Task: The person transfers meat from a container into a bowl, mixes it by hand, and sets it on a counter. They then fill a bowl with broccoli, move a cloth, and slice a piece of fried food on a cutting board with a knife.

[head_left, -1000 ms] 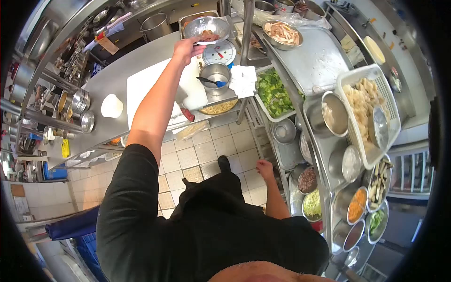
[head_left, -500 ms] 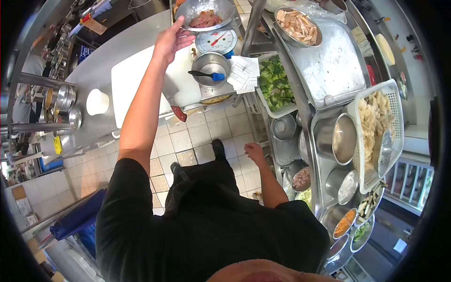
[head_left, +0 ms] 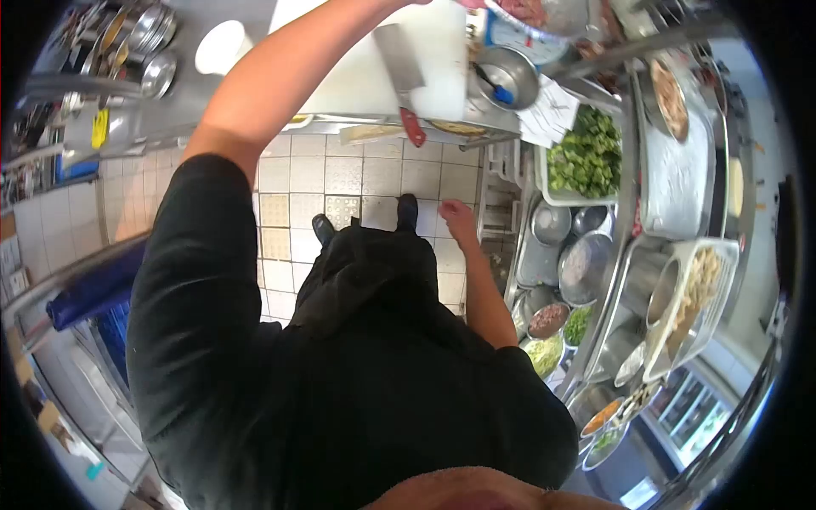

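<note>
At the top edge my left hand point(head_left: 469, 3) is mostly cut off, with a bit of it beside the rim of a metal bowl point(head_left: 568, 19). Pieces of raw meat point(head_left: 525, 11) lie in that bowl, which is over a dial kitchen scale point(head_left: 503, 36). Whether my fingers grip the rim is hidden. My right hand point(head_left: 457, 221) hangs low over the floor, fingers curled, with nothing visible in it. A cleaver point(head_left: 395, 55) with a red handle lies on the white cutting board point(head_left: 340, 64), beneath my left forearm. Nearby, a metal pot point(head_left: 520, 70) holds a blue-headed brush point(head_left: 503, 94).
Paper slips point(head_left: 548, 115) lie beside a tub of broccoli point(head_left: 586, 157). On the right, a metal rack bears a tray point(head_left: 678, 183), a white basket point(head_left: 722, 263) and several bowls of ingredients. A white container point(head_left: 223, 47) stands left on the counter.
My view has shifted, so the counter appears higher and further right. My left hand, earlier spread open at the bowl's rim, is now largely out of frame. My right hand stays low.
</note>
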The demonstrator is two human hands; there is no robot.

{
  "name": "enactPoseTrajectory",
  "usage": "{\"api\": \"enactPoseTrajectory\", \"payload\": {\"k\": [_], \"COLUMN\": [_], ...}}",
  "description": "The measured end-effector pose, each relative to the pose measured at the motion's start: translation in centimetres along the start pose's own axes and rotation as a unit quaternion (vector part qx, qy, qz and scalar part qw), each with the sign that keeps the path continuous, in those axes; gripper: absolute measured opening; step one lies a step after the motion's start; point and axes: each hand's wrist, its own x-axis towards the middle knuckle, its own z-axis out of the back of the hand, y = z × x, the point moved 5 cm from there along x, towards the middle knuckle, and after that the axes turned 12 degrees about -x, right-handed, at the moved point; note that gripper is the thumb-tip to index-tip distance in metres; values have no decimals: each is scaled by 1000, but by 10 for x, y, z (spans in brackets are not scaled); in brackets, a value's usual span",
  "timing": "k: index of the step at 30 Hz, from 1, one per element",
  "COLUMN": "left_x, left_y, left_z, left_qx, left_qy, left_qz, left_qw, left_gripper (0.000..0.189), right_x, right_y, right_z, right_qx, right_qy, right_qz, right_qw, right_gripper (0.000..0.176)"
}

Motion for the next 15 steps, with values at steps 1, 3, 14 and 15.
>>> {"api": "enactPoseTrajectory", "payload": {"k": [1, 3, 14, 15], "left_x": [-24, -87, -621, -657], "left_y": [-2, 1, 199, 211], "left_z": [21, 80, 335, 331], "left_qx": [13, 41, 92, 58], "left_qy": [-4, -13, -534, -581], "left_qz": [-13, -37, 163, 155], "left_qw": [1000, 998, 824, 797], "left_gripper": [14, 15, 15, 11], "right_x": [14, 48, 343, 360], "right_y": [21, 64, 202, 208], "right_z": [-19, -64, -250, -259], "right_qx": [-22, -62, -346, -380], "right_qy": [2, 7, -16, -27], "right_qz": [35, 106, 231, 237], "right_qw": [999, 992, 909, 894], "right_gripper": [38, 46, 52, 52]}}
